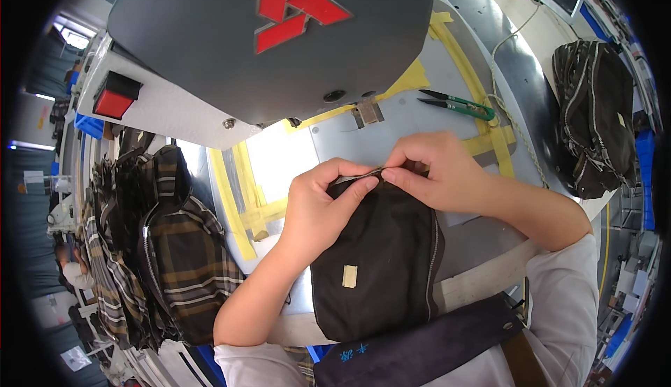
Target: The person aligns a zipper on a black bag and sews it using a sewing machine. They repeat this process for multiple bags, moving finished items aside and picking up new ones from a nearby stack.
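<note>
While the black pouch (377, 261) lies on the table (482, 247) before the person, its top edge sits pinched between both hands. Left hand (323, 205) closes thumb and fingers on that edge; right hand (437, 170) nips it just beside. Farther off lie green snips (461, 105), a plaid bag (182, 247) at left, and a dark bag (594, 118) at right.

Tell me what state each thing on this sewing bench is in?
black pouch: lying flat, top edge pinched by both hands
left hand: grip closed on pouch edge
right hand: pinching the same edge
green snips: lying closed, untouched
dark bag: slumped at the right
plaid bags: piled at the left
</note>
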Available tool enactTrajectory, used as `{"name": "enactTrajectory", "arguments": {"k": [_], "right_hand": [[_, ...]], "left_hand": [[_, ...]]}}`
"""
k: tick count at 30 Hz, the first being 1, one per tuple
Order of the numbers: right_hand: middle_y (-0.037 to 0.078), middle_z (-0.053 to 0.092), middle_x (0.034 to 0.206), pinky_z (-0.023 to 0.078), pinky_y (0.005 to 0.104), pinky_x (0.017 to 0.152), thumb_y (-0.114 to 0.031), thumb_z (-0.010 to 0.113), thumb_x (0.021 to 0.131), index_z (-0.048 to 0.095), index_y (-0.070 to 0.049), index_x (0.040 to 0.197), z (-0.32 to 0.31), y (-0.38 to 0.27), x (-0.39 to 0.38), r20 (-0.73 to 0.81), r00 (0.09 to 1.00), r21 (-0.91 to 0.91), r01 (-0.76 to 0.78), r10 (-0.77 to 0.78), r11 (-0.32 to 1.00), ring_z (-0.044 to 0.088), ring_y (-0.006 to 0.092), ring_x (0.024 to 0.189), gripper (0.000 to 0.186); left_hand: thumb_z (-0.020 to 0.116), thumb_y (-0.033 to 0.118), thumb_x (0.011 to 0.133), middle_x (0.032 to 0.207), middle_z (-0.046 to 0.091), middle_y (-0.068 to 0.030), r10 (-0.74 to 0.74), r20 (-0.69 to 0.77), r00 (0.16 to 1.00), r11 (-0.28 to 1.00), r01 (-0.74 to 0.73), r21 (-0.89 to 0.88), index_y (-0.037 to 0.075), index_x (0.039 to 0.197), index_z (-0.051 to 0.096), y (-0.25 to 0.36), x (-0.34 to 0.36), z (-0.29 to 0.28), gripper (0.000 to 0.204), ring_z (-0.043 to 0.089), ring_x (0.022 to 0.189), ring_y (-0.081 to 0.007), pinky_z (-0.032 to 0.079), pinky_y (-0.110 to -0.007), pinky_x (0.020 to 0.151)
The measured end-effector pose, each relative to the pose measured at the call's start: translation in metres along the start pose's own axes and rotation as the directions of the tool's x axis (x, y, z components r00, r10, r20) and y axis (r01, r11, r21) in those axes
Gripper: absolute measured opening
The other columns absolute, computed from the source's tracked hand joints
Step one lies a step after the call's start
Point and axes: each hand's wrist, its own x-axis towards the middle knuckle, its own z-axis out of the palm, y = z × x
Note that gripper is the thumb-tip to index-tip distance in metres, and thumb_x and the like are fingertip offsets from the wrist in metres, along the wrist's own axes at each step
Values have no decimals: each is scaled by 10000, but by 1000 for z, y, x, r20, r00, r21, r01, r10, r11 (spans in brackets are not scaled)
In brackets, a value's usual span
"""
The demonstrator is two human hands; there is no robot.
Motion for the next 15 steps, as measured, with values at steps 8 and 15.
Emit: {"name": "enactTrajectory", "arguments": {"k": [8,15], "right_hand": [[82,628,714,438,319,550,-124,670,868,627,-23,845,1,4,-3,-4,999,149,-46,47,988,572,184,603,112],[31,623,783,469,229,621,-94,687,871,627,-1,888,-5,-1,0,89,989,128,-127,116,984,572,78,680,112]], "left_hand": [[734,91,855,856,707,-54,-1,19,1000,998,2,-56,-11,947,695,1,1,-1,143,625,796,-90,497,-236,741],[715,76,869,857,695,-44,14,-4,1000,995,-14,-96,-6,947,683,-2,0,0,118,616,806,-90,493,-237,757]]}}
